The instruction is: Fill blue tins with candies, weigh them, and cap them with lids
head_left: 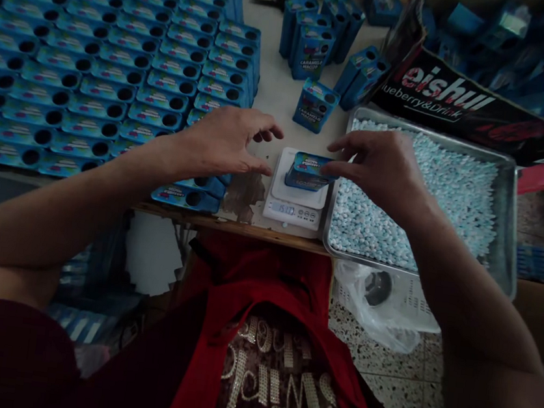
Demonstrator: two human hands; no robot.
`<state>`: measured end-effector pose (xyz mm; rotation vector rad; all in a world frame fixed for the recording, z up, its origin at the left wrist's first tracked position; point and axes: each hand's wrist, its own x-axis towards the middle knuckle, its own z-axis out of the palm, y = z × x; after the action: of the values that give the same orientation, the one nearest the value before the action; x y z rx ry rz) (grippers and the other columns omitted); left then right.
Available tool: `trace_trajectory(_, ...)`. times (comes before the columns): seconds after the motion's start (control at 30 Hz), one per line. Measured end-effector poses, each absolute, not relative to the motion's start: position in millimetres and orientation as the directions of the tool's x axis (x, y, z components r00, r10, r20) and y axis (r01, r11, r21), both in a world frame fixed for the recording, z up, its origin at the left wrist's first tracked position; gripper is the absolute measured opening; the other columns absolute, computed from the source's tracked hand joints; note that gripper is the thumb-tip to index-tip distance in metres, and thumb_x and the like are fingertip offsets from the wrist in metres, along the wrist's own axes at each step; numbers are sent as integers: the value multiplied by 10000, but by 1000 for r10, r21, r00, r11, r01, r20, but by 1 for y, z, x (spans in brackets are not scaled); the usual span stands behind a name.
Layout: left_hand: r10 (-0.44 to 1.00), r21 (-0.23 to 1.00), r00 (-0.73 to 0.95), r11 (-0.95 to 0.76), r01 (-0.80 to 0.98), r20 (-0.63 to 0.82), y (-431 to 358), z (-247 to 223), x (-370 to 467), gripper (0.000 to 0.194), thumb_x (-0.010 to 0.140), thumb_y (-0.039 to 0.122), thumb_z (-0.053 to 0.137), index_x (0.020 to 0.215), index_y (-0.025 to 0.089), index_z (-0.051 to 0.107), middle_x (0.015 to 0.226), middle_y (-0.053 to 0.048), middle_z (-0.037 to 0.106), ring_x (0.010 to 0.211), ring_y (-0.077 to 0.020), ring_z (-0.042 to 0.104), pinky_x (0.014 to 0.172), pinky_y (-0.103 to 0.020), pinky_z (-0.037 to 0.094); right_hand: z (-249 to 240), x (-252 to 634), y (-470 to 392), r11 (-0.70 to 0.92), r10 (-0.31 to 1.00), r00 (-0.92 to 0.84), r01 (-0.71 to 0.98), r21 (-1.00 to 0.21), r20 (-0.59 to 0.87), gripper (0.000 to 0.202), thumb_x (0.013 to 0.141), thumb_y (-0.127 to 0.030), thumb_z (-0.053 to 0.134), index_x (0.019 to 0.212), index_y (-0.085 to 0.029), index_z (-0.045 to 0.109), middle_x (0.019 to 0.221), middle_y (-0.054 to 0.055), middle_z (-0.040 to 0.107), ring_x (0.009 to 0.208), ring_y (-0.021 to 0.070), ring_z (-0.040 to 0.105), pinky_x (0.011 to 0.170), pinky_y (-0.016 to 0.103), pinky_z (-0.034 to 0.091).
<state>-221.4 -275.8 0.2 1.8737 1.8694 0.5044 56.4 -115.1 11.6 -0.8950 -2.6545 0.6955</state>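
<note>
Pale tabletop (284, 94), worn bare of its finish near the front edge, runs away from me under dim light, its left side packed with tight rows of blue boxes (117, 49), each with a dark round hole in its top. Through the head camera I see a white scale (297, 197) near the front edge, with one small blue box (308, 172) resting on its platform; the lit display is too blurred for me to read surely.

My left hand (228, 137) is spread wide to the left of the scale, thumb and fingers well apart, holding nothing. My right hand (379, 167) reaches in from the other side, fingers bent and partly gathered, with a fingertip against the right end of the box on the scale; I cannot tell whether it grips or only touches.

Just right of the scale sits a metal tray (513, 244), filled with small pale blue and white pieces (373, 222), and my right forearm crosses above it. Beyond the scale stands a single upright box (316, 106), with more upright boxes (314, 48) behind it. Past the tray, a black printed carton (441, 99) holds a jumble of blue boxes.
</note>
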Motion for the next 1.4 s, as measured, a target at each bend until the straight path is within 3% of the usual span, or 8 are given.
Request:
trace_trajectory(0.17,998,548,8,29,836,-65,-279,2,-225,789,921,860,769,1440,266,796,1419,-112,860,1275,-389,789,1128,-523,661,-25,104,-96,702,689,-714,617,-356,119,212,1041,-389,762,1135,-244,885,969,89,834,965,326,796,928,488,633)
trace_trajectory(0.33,994,534,-20,77,842,-112,-280,4,-226,845,906,875,746,1492,267,771,1463,-86,844,1318,-373,759,1150,-520,647,-72,155,-109,823,499,-857,516,-239,-131,580,979,-382,788,1518,-168,763,1558,222,762,1355,423,730,1142,568,590)
trace_trajectory(0.5,988,519,20,64,852,-154,-273,7,-210,858,859,767,799,1533,237,765,1491,-125,829,1349,-414,763,1191,-578,628,-74,167,-118,794,551,-805,587,-159,-221,280,1019,-285,670,1220,-200,845,1194,150,830,991,313,782,872,398,556)
trace_trajectory(0.57,987,504,44,41,863,-155,-270,9,-204,841,865,728,793,1531,215,771,1497,-140,824,1347,-427,774,1190,-586,627,-68,166,-110,682,652,-729,685,-256,-211,202,936,-261,732,1090,-215,854,1004,96,824,841,270,753,776,362,511)
trace_trajectory(0.67,988,516,57,24,856,-142,-271,13,-201,805,894,727,798,1519,220,772,1506,-135,820,1344,-428,779,1187,-568,630,-59,163,-95,290,819,-520,739,-608,-242,124,851,-292,827,956,-226,822,726,20,716,662,214,647,668,333,485)
trace_trajectory(0.83,987,521,13,73,850,-159,-273,21,-207,783,967,764,801,1557,252,740,1540,-114,805,1391,-405,742,1203,-534,620,-40,152,-83,-230,791,-444,421,-877,-421,305,664,-262,1016,857,-210,787,758,11,711,616,113,558,546,232,432)
trace_trajectory(1.0,982,519,-2,103,849,-190,-270,18,-211,820,992,776,816,1589,219,739,1557,-143,793,1401,-421,740,1202,-530,615,-12,128,-80,-248,687,-607,320,-914,-399,288,710,-236,1059,816,-201,794,670,-15,616,586,76,458,463,201,307)
trace_trajectory(1.4,981,491,19,80,867,-194,-270,9,-220,771,986,635,851,1584,158,757,1546,-157,805,1337,-396,774,1170,-483,630,14,69,-96,-43,578,-749,370,-928,-325,200,822,-171,1029,910,-161,850,622,-13,625,562,91,508,492,249,351)
